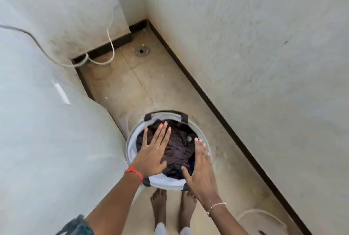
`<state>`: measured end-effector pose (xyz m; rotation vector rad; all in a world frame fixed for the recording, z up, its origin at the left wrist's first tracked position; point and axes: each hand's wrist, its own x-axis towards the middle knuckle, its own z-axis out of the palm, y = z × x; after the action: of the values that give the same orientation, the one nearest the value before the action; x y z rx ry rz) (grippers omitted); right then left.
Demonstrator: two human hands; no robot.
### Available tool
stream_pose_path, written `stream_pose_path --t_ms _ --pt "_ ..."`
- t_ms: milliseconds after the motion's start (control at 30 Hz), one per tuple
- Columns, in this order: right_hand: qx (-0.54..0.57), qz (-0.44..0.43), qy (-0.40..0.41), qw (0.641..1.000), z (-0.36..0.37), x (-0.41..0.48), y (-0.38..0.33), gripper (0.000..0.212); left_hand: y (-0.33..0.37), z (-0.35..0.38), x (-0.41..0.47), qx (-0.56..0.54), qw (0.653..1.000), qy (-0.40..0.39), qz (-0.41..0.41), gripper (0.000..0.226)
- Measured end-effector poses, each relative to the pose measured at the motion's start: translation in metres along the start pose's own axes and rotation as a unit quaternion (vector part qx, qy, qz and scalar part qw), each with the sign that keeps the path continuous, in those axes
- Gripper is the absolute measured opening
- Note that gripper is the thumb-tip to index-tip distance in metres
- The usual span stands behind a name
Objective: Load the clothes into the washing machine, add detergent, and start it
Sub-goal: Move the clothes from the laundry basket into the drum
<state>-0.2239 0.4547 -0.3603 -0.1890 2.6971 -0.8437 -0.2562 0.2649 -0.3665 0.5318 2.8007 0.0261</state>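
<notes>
Now, at 9 o'clock the broad white curved panel [47, 140] is probably the washing machine, though its lid and controls are cut off. The left hand [151, 157], fingers spread flat, hovers over the dark crumpled clothes [179, 149] inside the round white fabric laundry basket [166, 180] at 6 o'clock. The right hand [202, 174], likewise spread, is over the rim. It would be best to scoop deep from both sides, gathering loose ends. Whether either hand touches the fabric is unclear, and no detergent shows.
</notes>
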Motion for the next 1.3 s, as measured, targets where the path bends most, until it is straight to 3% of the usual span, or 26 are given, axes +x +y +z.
stream_pose_path --t_ms 167,467,733,900,1033,1300 --pt "-0.026 0.011 -0.061 0.998 0.110 0.024 0.058 0.102 -0.017 0.122 0.026 0.019 0.999 -0.026 0.011 0.119" --pt "-0.110 0.030 -0.117 0.987 0.226 0.070 0.134 0.115 -0.035 0.250 0.068 0.087 0.993 -0.059 0.048 0.125" --pt "-0.223 0.010 -0.148 0.963 0.282 0.084 0.163 0.133 -0.039 0.308 0.075 0.102 0.988 -0.103 0.058 0.142" --pt "-0.267 0.028 -0.129 0.955 0.296 0.096 0.172 0.128 -0.046 0.327 0.085 0.116 0.987 -0.100 0.048 0.132" --pt "-0.240 0.041 -0.154 0.958 0.303 0.101 0.175 0.119 -0.053 0.338 0.097 0.109 0.989 -0.082 0.048 0.113" --pt "-0.199 0.037 -0.165 0.965 0.314 0.102 0.175 0.111 -0.055 0.350 0.101 0.050 0.991 -0.114 0.041 0.105"
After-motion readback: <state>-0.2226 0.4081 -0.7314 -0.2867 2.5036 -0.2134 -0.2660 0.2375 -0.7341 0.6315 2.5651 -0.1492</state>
